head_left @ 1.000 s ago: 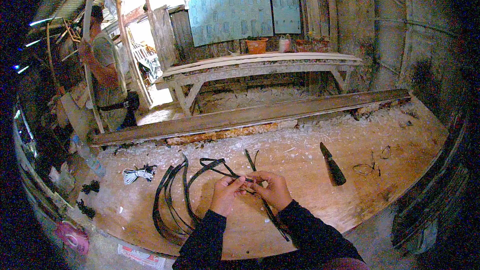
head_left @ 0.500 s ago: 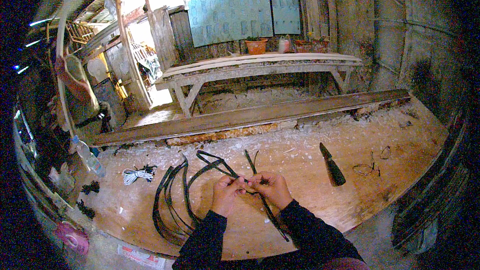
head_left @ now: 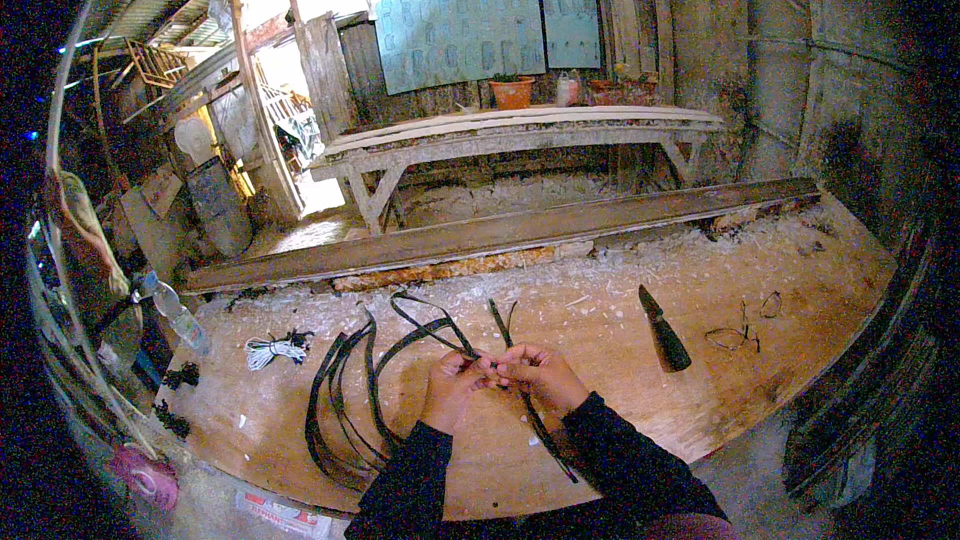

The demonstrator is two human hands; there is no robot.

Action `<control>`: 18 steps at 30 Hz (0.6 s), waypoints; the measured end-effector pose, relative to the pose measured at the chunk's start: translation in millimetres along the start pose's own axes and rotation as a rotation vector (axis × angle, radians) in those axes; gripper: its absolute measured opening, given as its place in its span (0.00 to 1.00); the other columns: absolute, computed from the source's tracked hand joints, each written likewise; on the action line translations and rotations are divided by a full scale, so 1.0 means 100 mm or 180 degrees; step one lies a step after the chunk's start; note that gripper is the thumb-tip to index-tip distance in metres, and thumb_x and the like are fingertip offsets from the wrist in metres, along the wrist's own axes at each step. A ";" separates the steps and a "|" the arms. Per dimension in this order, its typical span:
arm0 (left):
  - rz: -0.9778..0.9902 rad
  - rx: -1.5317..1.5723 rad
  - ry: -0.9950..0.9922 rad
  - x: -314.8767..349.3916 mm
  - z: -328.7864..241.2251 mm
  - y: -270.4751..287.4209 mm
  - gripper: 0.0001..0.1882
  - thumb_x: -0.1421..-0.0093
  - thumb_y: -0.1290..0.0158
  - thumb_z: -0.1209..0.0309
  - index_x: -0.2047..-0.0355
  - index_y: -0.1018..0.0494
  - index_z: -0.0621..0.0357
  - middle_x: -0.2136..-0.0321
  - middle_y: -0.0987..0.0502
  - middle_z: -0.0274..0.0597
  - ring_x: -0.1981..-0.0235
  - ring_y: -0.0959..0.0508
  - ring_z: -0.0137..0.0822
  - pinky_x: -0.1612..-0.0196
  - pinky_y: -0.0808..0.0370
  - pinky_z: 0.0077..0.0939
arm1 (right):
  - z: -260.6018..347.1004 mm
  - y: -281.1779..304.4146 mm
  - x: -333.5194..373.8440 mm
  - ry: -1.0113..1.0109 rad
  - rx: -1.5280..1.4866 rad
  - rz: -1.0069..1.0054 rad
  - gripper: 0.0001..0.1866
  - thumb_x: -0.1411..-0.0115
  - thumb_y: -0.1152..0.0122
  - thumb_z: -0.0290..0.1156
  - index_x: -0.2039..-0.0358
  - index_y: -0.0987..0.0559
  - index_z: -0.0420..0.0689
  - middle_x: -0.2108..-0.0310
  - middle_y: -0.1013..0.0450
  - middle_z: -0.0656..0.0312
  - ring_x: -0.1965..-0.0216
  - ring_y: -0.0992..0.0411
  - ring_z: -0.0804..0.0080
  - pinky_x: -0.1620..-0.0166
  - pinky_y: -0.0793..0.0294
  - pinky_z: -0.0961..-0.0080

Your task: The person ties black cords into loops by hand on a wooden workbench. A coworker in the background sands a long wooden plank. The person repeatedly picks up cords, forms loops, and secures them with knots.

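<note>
In the middle of the wooden board, my left hand [head_left: 455, 387] and my right hand [head_left: 545, 376] meet with thumbs and fingertips pinched together. Between them they grip long, thin, flat black strips [head_left: 420, 325], whose material I cannot make out. From my left hand the strips loop away, and more of them curve down to my left forearm. A black strip [head_left: 548, 438] runs out below my right hand, and short ends stick up above it. My fingers hide the point where the strips meet. Right of my hands lies a knife-like blade with a dark handle [head_left: 668, 335].
Thin wire-like loops [head_left: 738, 337] lie at the right. White cord [head_left: 275, 350], small black bundles [head_left: 180, 376] and a plastic bottle [head_left: 178, 312] are at the left. A long plank [head_left: 500, 235] borders the far side; a bench [head_left: 520, 130] stands behind. A person [head_left: 90, 225] is at far left.
The looped strip above my left hand has shifted and narrowed slightly. My hands stay pinched in nearly the same place. The person at the left has moved further toward the left edge.
</note>
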State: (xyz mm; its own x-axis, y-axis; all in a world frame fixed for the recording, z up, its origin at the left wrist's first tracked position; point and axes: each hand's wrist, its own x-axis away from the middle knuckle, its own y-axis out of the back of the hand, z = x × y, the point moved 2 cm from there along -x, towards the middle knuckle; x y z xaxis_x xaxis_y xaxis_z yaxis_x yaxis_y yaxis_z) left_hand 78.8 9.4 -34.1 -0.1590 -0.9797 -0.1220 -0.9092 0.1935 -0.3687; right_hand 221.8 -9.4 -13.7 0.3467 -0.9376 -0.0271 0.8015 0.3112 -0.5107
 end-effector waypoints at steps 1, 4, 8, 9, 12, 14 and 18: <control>-0.0015 0.0043 -0.0008 0.00 0.00 0.00 0.04 0.50 0.49 0.74 0.76 0.30 0.61 0.78 0.27 0.38 0.77 0.27 0.30 0.75 0.29 0.20 | 0.00 0.00 0.00 0.0069 0.0058 -0.0027 0.06 0.52 0.42 0.27 0.73 0.27 0.40 0.74 0.28 0.64 0.73 0.31 0.79 0.67 0.32 0.84; -0.0039 -0.0023 -0.0061 0.00 -0.02 0.00 0.04 0.49 0.49 0.73 0.76 0.31 0.60 0.79 0.27 0.37 0.77 0.27 0.29 0.75 0.29 0.19 | -0.05 0.00 -0.02 0.0327 0.0430 -0.0149 0.06 0.52 0.43 0.26 0.72 0.27 0.40 0.74 0.28 0.63 0.72 0.31 0.78 0.67 0.32 0.84; -0.0129 0.0002 -0.0043 0.00 -0.05 -0.02 0.05 0.49 0.49 0.71 0.77 0.31 0.60 0.79 0.27 0.37 0.77 0.27 0.28 0.75 0.30 0.18 | -0.06 -0.01 -0.04 0.0940 0.1758 -0.0377 0.07 0.52 0.43 0.24 0.70 0.27 0.38 0.75 0.28 0.62 0.71 0.31 0.77 0.66 0.32 0.83; -0.0157 -0.0009 -0.0025 0.00 -0.05 -0.02 0.05 0.49 0.49 0.71 0.77 0.31 0.60 0.79 0.27 0.37 0.78 0.27 0.28 0.75 0.30 0.18 | -0.05 -0.01 -0.04 0.0895 0.2257 -0.0569 0.08 0.52 0.43 0.23 0.70 0.27 0.38 0.75 0.28 0.62 0.70 0.31 0.77 0.66 0.32 0.82; -0.0210 0.0018 0.0005 0.01 -0.06 -0.04 0.06 0.49 0.49 0.71 0.77 0.31 0.60 0.79 0.27 0.37 0.79 0.27 0.27 0.75 0.30 0.18 | 0.02 -0.11 0.05 0.1523 0.2380 -0.0665 0.10 0.54 0.43 0.22 0.68 0.27 0.37 0.73 0.28 0.60 0.70 0.31 0.76 0.65 0.32 0.81; -0.0208 0.0116 -0.0006 0.02 -0.06 -0.04 0.06 0.49 0.48 0.71 0.77 0.31 0.60 0.79 0.27 0.37 0.79 0.28 0.27 0.75 0.30 0.18 | 0.06 -0.16 0.10 0.1616 0.2626 -0.0674 0.12 0.55 0.42 0.22 0.67 0.27 0.38 0.71 0.29 0.59 0.70 0.30 0.75 0.64 0.32 0.80; -0.0201 0.0180 0.0082 0.01 -0.05 -0.03 0.06 0.49 0.48 0.69 0.77 0.31 0.59 0.80 0.27 0.36 0.79 0.28 0.27 0.76 0.31 0.17 | 0.10 -0.23 0.10 0.1963 0.2737 -0.0417 0.13 0.55 0.43 0.21 0.65 0.28 0.38 0.70 0.29 0.59 0.69 0.30 0.75 0.63 0.32 0.79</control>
State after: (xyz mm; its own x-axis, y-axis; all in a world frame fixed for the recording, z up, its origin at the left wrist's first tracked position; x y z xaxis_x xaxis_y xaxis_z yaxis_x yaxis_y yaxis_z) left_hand 79.2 7.4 -28.4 -0.1126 -0.9909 -0.0735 -0.8946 0.1333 -0.4264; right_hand 212.3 -24.7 6.3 0.1193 -0.8135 -0.5693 0.9729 -0.0186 0.2305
